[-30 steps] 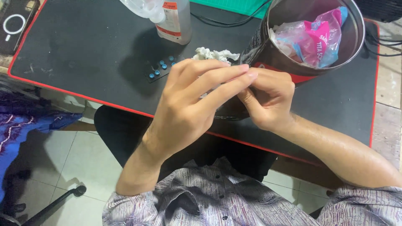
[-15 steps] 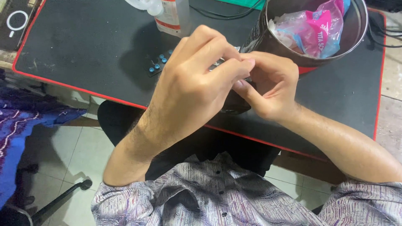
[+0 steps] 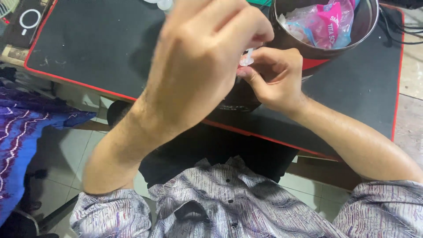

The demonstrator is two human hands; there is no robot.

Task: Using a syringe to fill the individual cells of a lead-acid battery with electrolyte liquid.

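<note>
My left hand [image 3: 198,66] is raised closest, fingers curled together, tips meeting my right hand [image 3: 273,77]. Both pinch a small white plastic piece [image 3: 247,58] between fingertips. Just beyond my right fingers sits a metal bowl [image 3: 370,31] holding crumpled plastic bags [image 3: 324,22].

A black desk mat [image 3: 88,48] with a red edge covers the table across the upper part of the frame. At upper right a round metal bowl [image 3: 368,31] sits on it, holding crumpled plastic bags [image 3: 324,22], pink and blue. A purple patterned cloth [image 3: 22,136] hangs at the left, over pale floor tiles [image 3: 66,176].
</note>
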